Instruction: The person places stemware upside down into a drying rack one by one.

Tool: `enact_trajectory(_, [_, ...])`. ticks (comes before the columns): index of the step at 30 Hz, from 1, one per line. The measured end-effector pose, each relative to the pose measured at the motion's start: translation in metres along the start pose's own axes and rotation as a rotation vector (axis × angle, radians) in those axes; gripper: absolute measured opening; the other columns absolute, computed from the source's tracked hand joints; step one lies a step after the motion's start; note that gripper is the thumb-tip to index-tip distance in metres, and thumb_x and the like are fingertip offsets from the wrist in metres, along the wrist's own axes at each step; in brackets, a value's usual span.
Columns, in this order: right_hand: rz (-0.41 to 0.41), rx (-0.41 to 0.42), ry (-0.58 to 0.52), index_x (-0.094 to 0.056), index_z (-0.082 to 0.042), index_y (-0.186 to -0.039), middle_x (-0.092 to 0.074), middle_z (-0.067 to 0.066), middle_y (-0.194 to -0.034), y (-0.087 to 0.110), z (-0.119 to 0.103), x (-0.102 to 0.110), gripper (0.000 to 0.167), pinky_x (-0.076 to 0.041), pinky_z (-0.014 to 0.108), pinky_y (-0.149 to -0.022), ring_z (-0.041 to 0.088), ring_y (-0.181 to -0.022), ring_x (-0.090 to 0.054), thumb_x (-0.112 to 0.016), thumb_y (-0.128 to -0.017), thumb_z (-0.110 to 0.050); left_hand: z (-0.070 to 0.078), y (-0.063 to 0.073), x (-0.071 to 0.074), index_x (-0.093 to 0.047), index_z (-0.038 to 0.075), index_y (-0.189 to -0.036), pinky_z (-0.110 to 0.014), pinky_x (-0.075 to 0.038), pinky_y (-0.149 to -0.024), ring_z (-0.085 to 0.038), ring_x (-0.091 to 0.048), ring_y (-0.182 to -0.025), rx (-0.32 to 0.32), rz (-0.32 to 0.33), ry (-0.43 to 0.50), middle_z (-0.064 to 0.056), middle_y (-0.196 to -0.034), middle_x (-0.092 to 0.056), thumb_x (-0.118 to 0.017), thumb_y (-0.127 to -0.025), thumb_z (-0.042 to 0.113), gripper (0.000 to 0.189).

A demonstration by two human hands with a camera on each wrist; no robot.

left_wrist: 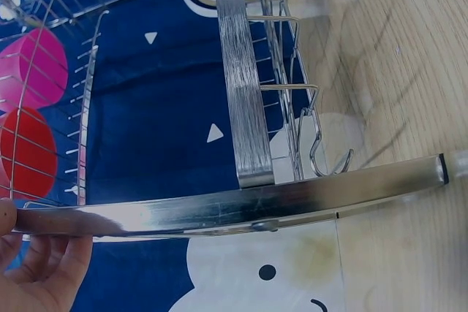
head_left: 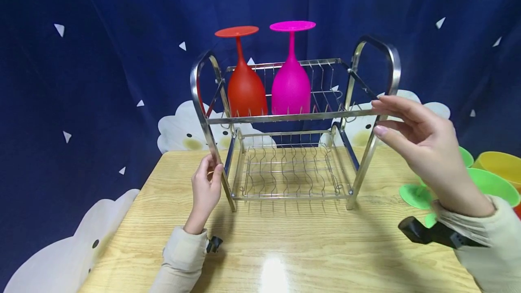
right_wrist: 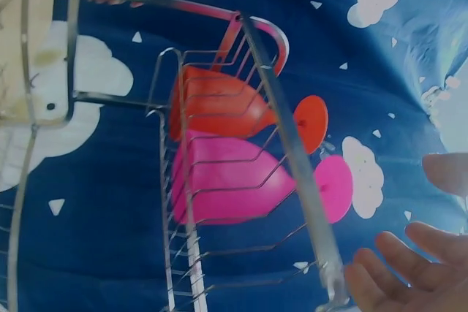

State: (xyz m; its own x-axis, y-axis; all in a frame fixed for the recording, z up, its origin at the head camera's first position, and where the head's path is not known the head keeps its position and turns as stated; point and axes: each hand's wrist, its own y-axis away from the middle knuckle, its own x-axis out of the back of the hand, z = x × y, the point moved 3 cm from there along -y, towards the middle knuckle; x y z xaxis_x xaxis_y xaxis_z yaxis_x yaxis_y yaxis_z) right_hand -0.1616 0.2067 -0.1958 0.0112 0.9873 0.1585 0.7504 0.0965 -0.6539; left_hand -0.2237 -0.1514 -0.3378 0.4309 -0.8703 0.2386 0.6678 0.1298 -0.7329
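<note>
A two-tier metal dish rack stands on the wooden table. Upside down on its upper tier are a red goblet and, to its right, a magenta goblet, their bases pointing up. Low on the rack's left front leg, my left hand pinches the metal between thumb and fingers; the left wrist view shows the same hand on that leg. My right hand is by the right front post, fingers loosely bent and thumb apart. In the right wrist view, nothing is between its fingers.
Right of the rack, partly behind my right forearm, lie a green goblet, a yellow cup-shaped piece and a bit of something red at the frame's edge. A dark blue curtain with white triangles and clouds hangs behind the table.
</note>
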Motion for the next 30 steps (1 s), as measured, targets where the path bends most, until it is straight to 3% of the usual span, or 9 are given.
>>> enact_trajectory(4, [0.021,-0.011,-0.036,-0.05,0.008,-0.123,-0.059,0.011,-0.114,0.011,0.013,0.005,0.045,-0.046,0.015,-0.082,0.016,-0.103,-0.055,-0.056,-0.079,0.016,-0.005,0.001,0.0,-0.054,-0.011,-0.103,-0.037,-0.055,-0.063,-0.03,-0.06,-0.076,0.006,-0.005,-0.008,-0.02,-0.081,-0.058,-0.055,-0.088,-0.002,0.018])
enact_trajectory(7, [0.053,-0.019,0.018,-0.052,0.006,-0.122,-0.06,0.008,-0.113,0.021,0.024,0.01,0.046,-0.046,0.014,-0.081,0.014,-0.102,-0.056,-0.057,-0.078,0.017,-0.006,0.001,0.0,-0.055,-0.01,-0.103,-0.034,-0.055,-0.062,-0.03,-0.06,-0.076,0.005,-0.002,-0.007,-0.02,-0.082,-0.058,-0.056,-0.087,-0.002,0.018])
enact_trajectory(10, [0.097,0.006,0.005,-0.053,0.006,-0.121,-0.061,0.007,-0.112,0.03,0.035,0.017,0.049,-0.046,0.014,-0.082,0.014,-0.101,-0.056,-0.057,-0.075,0.021,-0.006,0.0,0.0,-0.055,-0.01,-0.102,-0.031,-0.055,-0.062,-0.03,-0.06,-0.075,0.006,0.001,-0.008,-0.019,-0.082,-0.058,-0.056,-0.086,-0.003,0.017])
enact_trajectory(12, [0.137,0.027,0.025,-0.053,0.006,-0.12,-0.061,0.006,-0.111,0.036,0.041,0.023,0.051,-0.046,0.014,-0.082,0.014,-0.1,-0.055,-0.057,-0.073,0.023,-0.006,0.0,0.0,-0.055,-0.01,-0.102,-0.03,-0.055,-0.063,-0.029,-0.06,-0.076,0.007,0.001,-0.004,-0.019,-0.082,-0.058,-0.056,-0.086,-0.004,0.017])
enact_trajectory(15, [0.22,0.032,0.149,-0.053,0.006,-0.121,-0.061,0.003,-0.11,0.045,0.047,0.033,0.054,-0.045,0.013,-0.082,0.013,-0.1,-0.055,-0.059,-0.07,0.024,-0.006,0.001,0.0,-0.055,-0.01,-0.103,-0.03,-0.055,-0.063,-0.028,-0.06,-0.076,0.004,-0.003,-0.002,-0.02,-0.082,-0.059,-0.056,-0.087,-0.003,0.018])
enact_trajectory(19, [0.354,-0.041,0.405,-0.055,0.001,-0.121,-0.06,-0.005,-0.107,0.06,0.05,0.046,0.058,-0.044,0.01,-0.079,0.007,-0.096,-0.055,-0.066,-0.067,0.02,-0.006,0.001,0.0,-0.055,-0.01,-0.103,-0.025,-0.054,-0.063,-0.027,-0.059,-0.076,0.006,-0.007,0.002,-0.02,-0.084,-0.059,-0.056,-0.087,-0.001,0.018])
enact_trajectory(21, [0.413,-0.088,0.473,-0.056,-0.002,-0.121,-0.059,-0.008,-0.105,0.069,0.051,0.053,0.059,-0.043,0.009,-0.078,0.005,-0.092,-0.055,-0.069,-0.066,0.017,-0.005,0.001,0.0,-0.055,-0.01,-0.103,-0.026,-0.054,-0.063,-0.027,-0.059,-0.075,0.01,-0.009,0.005,-0.02,-0.084,-0.06,-0.057,-0.087,-0.002,0.018])
enact_trajectory(24, [0.484,-0.147,0.526,-0.058,-0.007,-0.12,-0.058,-0.01,-0.103,0.081,0.055,0.063,0.06,-0.041,0.006,-0.076,0.002,-0.089,-0.054,-0.071,-0.065,0.015,0.002,0.0,0.001,-0.055,-0.013,-0.101,-0.031,-0.055,-0.061,-0.03,-0.059,-0.074,0.006,-0.008,0.0,-0.023,-0.083,-0.06,-0.056,-0.085,-0.006,0.017])
enact_trajectory(30, [0.584,-0.249,0.5,-0.054,-0.01,-0.124,-0.054,-0.009,-0.108,0.104,0.066,0.08,0.061,-0.037,0.006,-0.078,0.004,-0.099,-0.049,-0.069,-0.069,0.012,0.03,-0.004,0.005,-0.053,-0.017,-0.098,-0.039,-0.055,-0.059,-0.033,-0.058,-0.071,-0.012,-0.01,-0.013,-0.026,-0.081,-0.058,-0.054,-0.084,-0.012,0.015])
